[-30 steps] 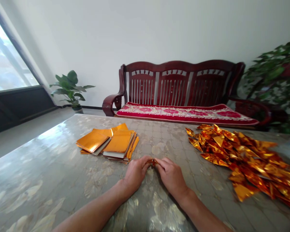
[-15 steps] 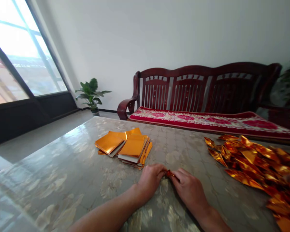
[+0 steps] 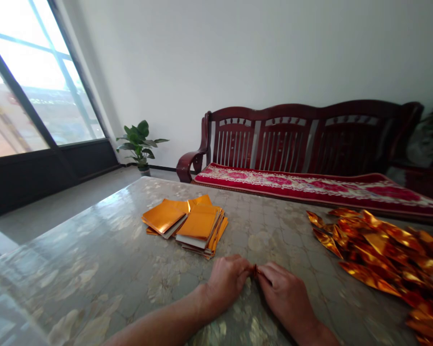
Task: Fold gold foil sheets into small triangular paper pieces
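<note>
Between my fingertips is a small piece of orange-gold foil paper (image 3: 254,270), mostly covered by the fingers. My left hand (image 3: 226,278) is closed in a pinch on its left end. My right hand (image 3: 285,290) pinches the other end, thumb and fingers pressed together. Both hands are low over the table, almost touching each other. Just beyond my left hand lies a stack of square gold foil sheets (image 3: 197,223), some showing pale undersides. Off to the right of my right hand spreads a heap of folded, shiny gold foil pieces (image 3: 377,250).
The table (image 3: 104,274) has a glossy, floral-patterned cover. Behind its far edge stands a dark red wooden bench (image 3: 267,144) with a red floral cushion (image 3: 310,185). A potted plant (image 3: 140,144) stands on the floor by the window (image 3: 43,86) at left.
My fingers have drawn closer together over the foil paper, so less of it shows. The whole view has shifted slightly; the stack and the heap look unchanged.
</note>
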`<state>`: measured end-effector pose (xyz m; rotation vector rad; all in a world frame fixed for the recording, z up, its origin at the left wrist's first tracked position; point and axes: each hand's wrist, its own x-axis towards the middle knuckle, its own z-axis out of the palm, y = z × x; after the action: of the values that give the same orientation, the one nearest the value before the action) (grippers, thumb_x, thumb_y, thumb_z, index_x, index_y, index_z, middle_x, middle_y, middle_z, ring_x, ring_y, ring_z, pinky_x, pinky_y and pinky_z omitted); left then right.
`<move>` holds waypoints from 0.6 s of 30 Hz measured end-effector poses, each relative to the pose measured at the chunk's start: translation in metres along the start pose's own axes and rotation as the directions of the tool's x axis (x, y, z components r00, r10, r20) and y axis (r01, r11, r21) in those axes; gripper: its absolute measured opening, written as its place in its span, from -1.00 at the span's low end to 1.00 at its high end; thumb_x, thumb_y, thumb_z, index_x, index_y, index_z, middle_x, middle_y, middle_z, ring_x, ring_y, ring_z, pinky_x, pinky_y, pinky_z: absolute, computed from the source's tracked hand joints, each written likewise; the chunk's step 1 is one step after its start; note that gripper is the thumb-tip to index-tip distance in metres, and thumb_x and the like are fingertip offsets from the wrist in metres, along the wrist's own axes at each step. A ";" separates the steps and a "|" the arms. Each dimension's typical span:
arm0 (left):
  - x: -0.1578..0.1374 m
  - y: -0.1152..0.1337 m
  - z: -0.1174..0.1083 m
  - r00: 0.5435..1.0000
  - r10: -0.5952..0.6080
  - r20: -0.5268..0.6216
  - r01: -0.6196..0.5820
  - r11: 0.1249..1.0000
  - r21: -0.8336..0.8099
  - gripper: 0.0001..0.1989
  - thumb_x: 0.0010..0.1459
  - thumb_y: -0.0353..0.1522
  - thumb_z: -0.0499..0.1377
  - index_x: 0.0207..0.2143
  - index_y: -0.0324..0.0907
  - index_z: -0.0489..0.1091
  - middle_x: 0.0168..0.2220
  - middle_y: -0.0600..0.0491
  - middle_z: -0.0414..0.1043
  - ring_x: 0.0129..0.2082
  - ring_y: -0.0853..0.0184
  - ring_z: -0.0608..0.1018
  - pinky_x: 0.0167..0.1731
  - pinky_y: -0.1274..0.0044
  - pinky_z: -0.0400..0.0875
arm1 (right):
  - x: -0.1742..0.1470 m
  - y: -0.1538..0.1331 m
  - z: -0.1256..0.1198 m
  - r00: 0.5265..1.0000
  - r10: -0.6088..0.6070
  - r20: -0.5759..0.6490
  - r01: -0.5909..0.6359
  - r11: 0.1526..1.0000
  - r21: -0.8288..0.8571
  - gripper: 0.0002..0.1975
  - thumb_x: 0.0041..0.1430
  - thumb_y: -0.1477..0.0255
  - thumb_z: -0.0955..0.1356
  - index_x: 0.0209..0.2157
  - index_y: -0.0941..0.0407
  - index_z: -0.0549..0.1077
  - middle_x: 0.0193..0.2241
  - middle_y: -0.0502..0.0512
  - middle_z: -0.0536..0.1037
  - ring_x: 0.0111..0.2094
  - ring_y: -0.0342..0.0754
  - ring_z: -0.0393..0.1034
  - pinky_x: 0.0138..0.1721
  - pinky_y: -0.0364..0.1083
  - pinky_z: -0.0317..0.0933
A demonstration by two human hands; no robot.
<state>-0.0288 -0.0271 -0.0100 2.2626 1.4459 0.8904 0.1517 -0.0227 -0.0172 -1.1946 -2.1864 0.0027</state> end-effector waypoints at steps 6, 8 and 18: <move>-0.002 0.004 0.000 0.999 0.011 -0.034 -0.012 0.999 -0.032 -0.84 0.16 -0.48 0.12 -0.41 -0.14 0.47 -0.45 0.11 0.48 -0.41 0.42 0.49 -0.40 0.63 0.25 | 0.000 -0.003 -0.001 0.999 -0.014 -0.037 0.016 0.998 0.055 -0.67 0.31 0.43 0.18 -0.46 0.09 0.49 -0.53 0.02 0.47 -0.48 -0.15 0.41 -0.41 -0.21 0.13; -0.004 0.004 0.001 0.998 0.014 -0.055 -0.018 0.997 -0.074 -0.83 0.13 -0.51 0.12 -0.42 -0.14 0.47 -0.45 0.11 0.47 -0.41 0.42 0.49 -0.39 0.64 0.25 | 0.001 -0.005 -0.003 0.998 -0.027 -0.051 0.030 0.998 0.061 -0.68 0.31 0.45 0.19 -0.44 0.08 0.50 -0.54 0.02 0.47 -0.48 -0.15 0.40 -0.41 -0.21 0.13; -0.001 -0.001 0.001 0.998 0.000 -0.070 -0.014 0.980 -0.197 -0.81 0.15 -0.52 0.13 -0.39 -0.14 0.52 -0.44 0.11 0.50 -0.38 0.42 0.51 -0.33 0.67 0.32 | 0.003 -0.009 -0.010 1.000 0.014 -0.010 -0.014 0.999 0.045 -0.73 0.26 0.51 0.22 -0.42 0.09 0.53 -0.52 0.03 0.48 -0.44 -0.14 0.41 -0.38 -0.21 0.17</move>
<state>-0.0289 -0.0277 -0.0115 2.1110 1.3143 1.0746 0.1492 -0.0286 -0.0052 -1.1827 -2.1576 0.0511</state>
